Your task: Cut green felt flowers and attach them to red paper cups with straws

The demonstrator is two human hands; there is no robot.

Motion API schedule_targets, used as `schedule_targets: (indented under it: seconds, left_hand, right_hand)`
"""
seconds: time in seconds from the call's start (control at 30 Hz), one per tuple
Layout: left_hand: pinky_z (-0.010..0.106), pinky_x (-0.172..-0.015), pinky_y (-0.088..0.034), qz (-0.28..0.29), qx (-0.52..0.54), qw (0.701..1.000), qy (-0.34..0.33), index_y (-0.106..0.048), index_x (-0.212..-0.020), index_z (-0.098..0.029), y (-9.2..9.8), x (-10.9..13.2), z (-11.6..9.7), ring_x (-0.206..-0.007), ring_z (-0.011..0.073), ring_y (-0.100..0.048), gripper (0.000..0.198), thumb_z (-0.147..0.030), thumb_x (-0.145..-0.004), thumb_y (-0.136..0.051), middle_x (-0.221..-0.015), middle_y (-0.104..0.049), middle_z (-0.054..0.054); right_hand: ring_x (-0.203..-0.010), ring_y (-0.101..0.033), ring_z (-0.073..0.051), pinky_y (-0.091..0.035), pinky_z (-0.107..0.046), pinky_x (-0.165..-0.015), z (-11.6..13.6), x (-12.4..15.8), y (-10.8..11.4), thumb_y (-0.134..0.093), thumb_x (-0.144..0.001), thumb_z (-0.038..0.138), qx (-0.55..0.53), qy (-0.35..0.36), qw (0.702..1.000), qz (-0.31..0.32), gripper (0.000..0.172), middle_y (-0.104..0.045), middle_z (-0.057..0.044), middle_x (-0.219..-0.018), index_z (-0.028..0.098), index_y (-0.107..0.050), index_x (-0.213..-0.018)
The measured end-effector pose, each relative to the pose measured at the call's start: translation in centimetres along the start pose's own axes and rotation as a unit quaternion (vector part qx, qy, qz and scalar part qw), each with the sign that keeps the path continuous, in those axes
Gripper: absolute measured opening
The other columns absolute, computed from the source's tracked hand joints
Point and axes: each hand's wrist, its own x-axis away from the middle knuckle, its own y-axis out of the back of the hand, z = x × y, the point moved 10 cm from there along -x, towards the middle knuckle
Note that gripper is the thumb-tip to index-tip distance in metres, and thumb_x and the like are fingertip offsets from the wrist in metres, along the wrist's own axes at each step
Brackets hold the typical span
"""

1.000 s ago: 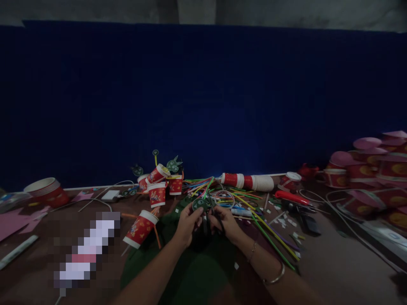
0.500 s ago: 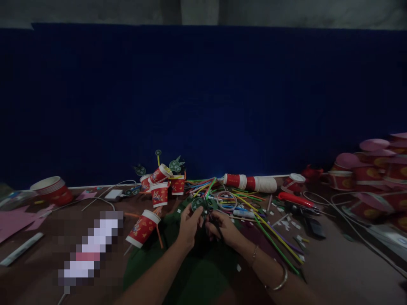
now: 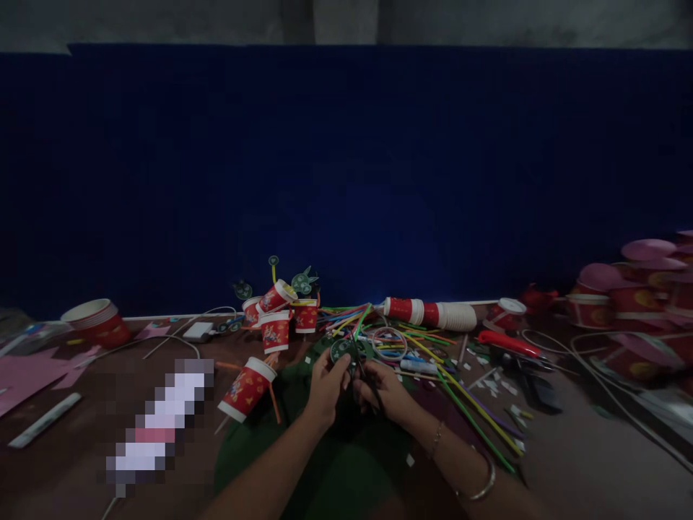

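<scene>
Dark green paper (image 3: 340, 351) with pale line markings is pinched between the thumb and fingers of my left hand (image 3: 325, 388). My right hand (image 3: 385, 391) is closed around dark-handled scissors (image 3: 373, 386), whose blades point up toward the paper's right edge. Dim light hides whether the blades are touching the paper. Close on the left, a red patterned paper cup (image 3: 247, 390) lies tilted with orange pipe cleaners as limbs. Behind it, several more red cups (image 3: 276, 331) are grouped, with a green rabbit-face cutout (image 3: 304, 280) among them.
Coloured pipe cleaners (image 3: 460, 404) spread right of my hands, beside a roll of tape (image 3: 388, 343) and white paper scraps. Stacked cups (image 3: 430, 313) lie behind. A red-handled tool (image 3: 509, 342) and cables sit farther right. A blue partition (image 3: 346, 166) closes off the back.
The whole view has shifted slightly, so everything appears a little farther right. My hands keep nearly the same hold on the green paper and scissors.
</scene>
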Motion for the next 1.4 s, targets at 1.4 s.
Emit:
schedule_targets:
  seconds: [1.4]
  left_hand:
    - [0.013, -0.032, -0.018, 0.025, 0.002, 0.999, 0.023, -0.051, -0.07, -0.016, -0.1, -0.3, 0.3, -0.033, -0.0001, -0.03, 0.026, -0.033, -0.062, -0.069, -0.051, -0.049, -0.008]
  right_hand:
    - [-0.037, -0.047, -0.006, -0.036, -0.015, -0.033, 0.1, -0.1, 1.3, -0.065, -0.068, 0.042, -0.009, 0.002, 0.999, -0.031, 0.03, -0.051, 0.006, -0.048, 0.016, -0.051, -0.071]
